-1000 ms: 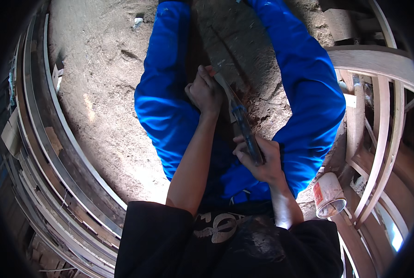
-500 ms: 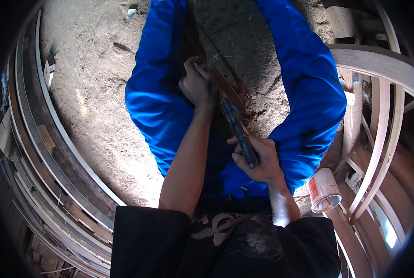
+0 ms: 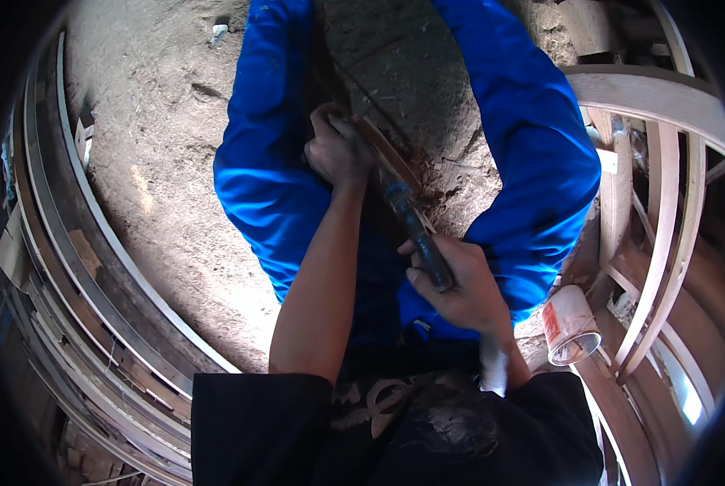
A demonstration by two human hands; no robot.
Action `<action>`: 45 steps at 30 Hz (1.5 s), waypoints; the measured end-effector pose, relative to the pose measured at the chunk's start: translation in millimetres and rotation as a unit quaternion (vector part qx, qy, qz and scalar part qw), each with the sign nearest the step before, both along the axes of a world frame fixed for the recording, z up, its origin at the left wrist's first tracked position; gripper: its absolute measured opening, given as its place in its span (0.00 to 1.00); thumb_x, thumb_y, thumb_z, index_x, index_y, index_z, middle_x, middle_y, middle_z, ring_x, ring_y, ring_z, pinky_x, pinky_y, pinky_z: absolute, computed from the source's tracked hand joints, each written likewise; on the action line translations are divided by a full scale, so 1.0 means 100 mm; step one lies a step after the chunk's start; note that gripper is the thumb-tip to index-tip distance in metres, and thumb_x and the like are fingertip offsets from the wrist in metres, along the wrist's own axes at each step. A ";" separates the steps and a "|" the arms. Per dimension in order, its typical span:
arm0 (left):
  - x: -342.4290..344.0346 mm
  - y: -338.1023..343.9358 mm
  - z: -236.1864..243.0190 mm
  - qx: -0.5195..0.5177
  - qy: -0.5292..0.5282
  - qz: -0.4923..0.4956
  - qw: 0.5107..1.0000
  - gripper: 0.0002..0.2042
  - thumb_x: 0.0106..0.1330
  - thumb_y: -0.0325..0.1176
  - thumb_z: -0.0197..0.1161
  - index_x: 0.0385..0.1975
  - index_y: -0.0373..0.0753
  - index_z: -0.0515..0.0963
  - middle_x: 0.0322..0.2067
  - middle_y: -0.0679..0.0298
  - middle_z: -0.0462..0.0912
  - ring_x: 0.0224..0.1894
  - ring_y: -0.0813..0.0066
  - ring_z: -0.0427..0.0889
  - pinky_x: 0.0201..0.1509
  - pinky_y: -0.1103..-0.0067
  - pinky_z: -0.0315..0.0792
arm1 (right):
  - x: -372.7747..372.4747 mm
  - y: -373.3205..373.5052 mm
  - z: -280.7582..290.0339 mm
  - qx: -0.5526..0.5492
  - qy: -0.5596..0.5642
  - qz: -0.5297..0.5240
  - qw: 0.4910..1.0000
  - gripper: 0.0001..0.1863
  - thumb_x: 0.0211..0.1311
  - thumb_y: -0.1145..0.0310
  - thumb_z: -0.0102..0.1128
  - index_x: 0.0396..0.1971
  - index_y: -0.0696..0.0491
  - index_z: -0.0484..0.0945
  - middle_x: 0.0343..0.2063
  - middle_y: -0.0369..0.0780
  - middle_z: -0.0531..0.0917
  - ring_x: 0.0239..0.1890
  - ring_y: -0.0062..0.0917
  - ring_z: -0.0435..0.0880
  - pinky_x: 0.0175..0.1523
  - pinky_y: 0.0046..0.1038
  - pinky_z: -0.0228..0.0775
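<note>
Right hand (image 3: 459, 279) gripped round the tool (image 3: 417, 231); left hand (image 3: 338, 154) curled beside the brown strip (image 3: 391, 152), its hold unclear.
Legs (image 3: 269, 174) hem in the fingers; rightward, tub (image 3: 565, 316) and wooden frames (image 3: 650, 89); far left, long slats (image 3: 107, 215); below, rough dirt floor (image 3: 160, 113), brightly lit leftward.

- Dark grey-black, long cylindrical tool handle (image 3: 423, 247), banded blue near its upper end
- Reddish-brown, narrow wooden strip (image 3: 391, 155)
- Plain bright blue fabric trousers (image 3: 536, 174)
- Black short-sleeved cotton-like shirt (image 3: 253, 429), printed with a pale rounded emblem
- Whitish round bucket (image 3: 577, 320), red patch on its side
- Pale brown, curved wooden beam (image 3: 654, 91)
- Grey-brown earthen floor (image 3: 156, 113)
</note>
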State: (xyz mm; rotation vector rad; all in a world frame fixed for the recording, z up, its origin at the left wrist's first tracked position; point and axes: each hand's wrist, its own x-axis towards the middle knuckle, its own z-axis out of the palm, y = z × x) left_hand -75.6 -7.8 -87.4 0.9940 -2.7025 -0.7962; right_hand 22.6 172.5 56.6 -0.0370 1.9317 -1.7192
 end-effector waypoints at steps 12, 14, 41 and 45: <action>0.01 -0.07 -0.06 -0.035 -0.021 -0.043 0.998 0.09 0.62 0.32 0.53 0.37 0.42 0.79 0.28 0.54 0.85 0.36 0.52 0.84 0.48 0.61 0.72 | -0.33 -0.36 -0.03 0.091 0.036 -0.045 0.994 0.10 0.64 0.68 0.62 0.26 0.59 0.75 0.10 0.39 0.71 0.13 0.19 0.70 0.22 0.27 0.60; -0.01 -0.02 -0.05 -0.054 -0.028 -0.027 0.998 0.09 0.62 0.32 0.53 0.35 0.41 0.80 0.31 0.52 0.85 0.38 0.51 0.83 0.49 0.61 0.71 | -0.34 -0.34 -0.04 0.085 0.030 -0.053 0.994 0.11 0.64 0.67 0.61 0.27 0.59 0.76 0.11 0.40 0.71 0.13 0.19 0.70 0.22 0.27 0.61; -0.01 0.03 -0.19 -0.026 -0.118 -0.056 0.991 0.10 0.59 0.34 0.54 0.31 0.41 0.82 0.31 0.49 0.83 0.36 0.46 0.81 0.44 0.57 0.73 | 0.47 0.44 0.84 0.241 -0.044 -0.026 0.969 0.04 0.56 0.73 0.64 0.30 0.56 0.78 0.18 0.45 0.79 0.16 0.42 0.79 0.23 0.36 0.71; -0.01 -0.12 -0.07 -0.061 -0.109 -0.048 0.991 0.09 0.59 0.34 0.52 0.29 0.42 0.81 0.29 0.49 0.83 0.34 0.45 0.81 0.42 0.56 0.73 | 0.51 0.38 0.71 0.208 -0.061 -0.007 0.976 0.06 0.55 0.73 0.64 0.32 0.56 0.78 0.19 0.45 0.80 0.18 0.42 0.80 0.23 0.36 0.71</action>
